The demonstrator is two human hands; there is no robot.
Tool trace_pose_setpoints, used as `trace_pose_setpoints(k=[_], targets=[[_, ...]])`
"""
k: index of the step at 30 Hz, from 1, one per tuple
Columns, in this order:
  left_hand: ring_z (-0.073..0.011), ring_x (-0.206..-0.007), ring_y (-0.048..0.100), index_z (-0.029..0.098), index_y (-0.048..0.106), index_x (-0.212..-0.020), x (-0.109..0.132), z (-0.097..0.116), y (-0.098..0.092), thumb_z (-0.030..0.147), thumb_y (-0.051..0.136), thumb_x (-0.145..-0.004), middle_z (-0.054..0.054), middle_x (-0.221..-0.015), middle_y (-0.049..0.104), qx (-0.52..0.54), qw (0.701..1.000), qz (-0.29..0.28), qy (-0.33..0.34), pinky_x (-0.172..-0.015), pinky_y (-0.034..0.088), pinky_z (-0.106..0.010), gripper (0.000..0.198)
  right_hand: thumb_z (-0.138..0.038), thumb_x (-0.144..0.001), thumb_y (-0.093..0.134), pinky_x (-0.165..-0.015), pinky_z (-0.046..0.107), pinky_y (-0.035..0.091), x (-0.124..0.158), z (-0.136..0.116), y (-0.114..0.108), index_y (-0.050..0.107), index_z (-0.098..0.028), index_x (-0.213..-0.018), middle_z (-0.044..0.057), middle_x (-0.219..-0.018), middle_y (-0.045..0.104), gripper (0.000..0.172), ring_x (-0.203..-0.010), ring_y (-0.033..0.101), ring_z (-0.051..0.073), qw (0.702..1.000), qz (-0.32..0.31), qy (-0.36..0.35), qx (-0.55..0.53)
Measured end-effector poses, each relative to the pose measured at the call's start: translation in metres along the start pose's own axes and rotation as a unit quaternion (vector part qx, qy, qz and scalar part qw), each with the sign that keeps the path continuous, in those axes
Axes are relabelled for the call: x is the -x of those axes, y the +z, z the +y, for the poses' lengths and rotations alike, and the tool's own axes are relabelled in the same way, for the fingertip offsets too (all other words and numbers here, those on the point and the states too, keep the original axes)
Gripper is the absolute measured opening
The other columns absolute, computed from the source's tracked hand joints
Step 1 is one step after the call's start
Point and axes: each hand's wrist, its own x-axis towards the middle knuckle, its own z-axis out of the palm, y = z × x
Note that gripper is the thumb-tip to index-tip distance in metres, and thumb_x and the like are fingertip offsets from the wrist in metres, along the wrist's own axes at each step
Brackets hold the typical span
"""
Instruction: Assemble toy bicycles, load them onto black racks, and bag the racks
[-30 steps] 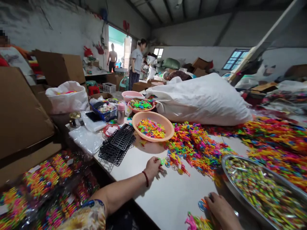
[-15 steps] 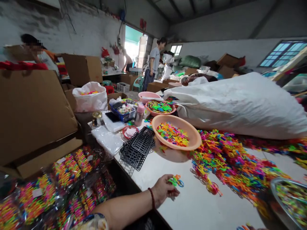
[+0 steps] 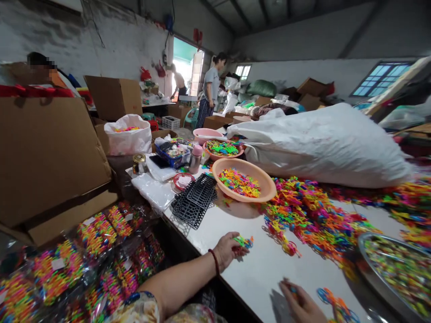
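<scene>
- Two bare hands are over the white surface (image 3: 259, 264), both on the side of its near edge; the left forearm comes across that edge, with a red bracelet (image 3: 214, 262) at the wrist.
- The left hand (image 3: 229, 249) is pinching a few green and blue plastic pieces (image 3: 244, 242) between its fingertips, over the bare part of the surface just inside the near edge.
- The right hand (image 3: 300, 301) is farther along, its fingers close together; a speck of blue shows there, but I can't tell whether they are gripping it.
- Just beside that right hand lies a small cluster of orange and blue pieces (image 3: 336, 303).
- A metal tray (image 3: 363, 253) of small, mostly yellow-green items sits beyond the cluster, well in from the near edge.
- A long heap of coloured pieces (image 3: 310, 211) spreads across the middle of the surface, with a big white sack (image 3: 323, 143) lying behind it.
- At the heap's left end stands a peach basin (image 3: 267, 184), partly filled with similar pieces.
- Black grid trays (image 3: 195, 202) lie stacked by the near edge, left of the basin.
- Below that edge, clear-bagged packs (image 3: 96, 237) of bright pieces are piled.
</scene>
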Motion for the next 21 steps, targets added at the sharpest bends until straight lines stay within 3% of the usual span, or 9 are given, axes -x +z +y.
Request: trace_pose_setpoints(k=[4,8,12,17,21], targets=[[-0.0175,-0.067,0.070,0.014,0.053,-0.105,0.010,0.007,0.003,0.008,0.062,-0.051,-0.005,-0.085,0.067,0.001,1.000,0.000,0.017,-0.062,0.047,-0.024,0.055,-0.067,-0.072,0.046,-0.079,0.041,0.058,0.032,-0.017,0.032,0.066,-0.030,-0.092,0.007,-0.088,0.077,0.046,-0.089,0.073,0.033,0.996,-0.082,-0.003,-0.036],[-0.0115,-0.063,0.063,0.014,0.061,-0.090,0.015,0.010,-0.001,0.007,0.067,-0.054,-0.002,-0.077,0.064,-0.036,0.998,0.001,0.046,-0.065,0.047,-0.024,0.038,-0.055,-0.084,0.040,-0.086,0.040,0.055,0.042,-0.019,0.035,0.060,-0.020,-0.127,0.013,-0.104,0.075,0.059,-0.099,0.072,0.031,0.997,-0.078,-0.004,-0.023],[-0.0093,-0.062,0.060,0.014,0.062,-0.094,0.010,0.004,-0.011,0.013,0.075,-0.065,0.000,-0.074,0.061,-0.063,0.997,-0.001,0.040,-0.065,0.046,-0.023,0.032,-0.046,-0.091,0.043,-0.097,0.037,0.050,0.047,-0.018,0.034,0.057,-0.020,-0.137,0.010,-0.119,0.072,0.054,-0.111,0.067,0.026,0.995,-0.069,0.002,-0.067],[-0.0074,-0.067,0.063,0.020,0.053,-0.112,0.001,0.000,-0.015,0.019,0.076,-0.075,0.001,-0.091,0.065,-0.086,0.995,-0.003,0.050,-0.071,0.051,-0.024,0.043,-0.046,-0.094,0.043,-0.096,0.036,0.050,0.052,-0.012,0.039,0.052,-0.018,-0.142,0.009,-0.107,0.074,0.056,-0.103,0.068,0.024,0.991,-0.040,-0.003,-0.127],[-0.0119,-0.069,0.067,0.017,0.056,-0.117,0.005,0.003,-0.012,0.012,0.069,-0.080,-0.002,-0.083,0.068,-0.107,0.993,-0.014,0.051,-0.070,0.054,-0.026,0.040,-0.046,-0.096,0.041,-0.079,0.031,0.054,0.054,-0.010,0.043,0.041,-0.015,-0.147,0.003,-0.078,0.071,0.060,-0.068,0.067,0.018,0.981,-0.039,-0.006,-0.192]])
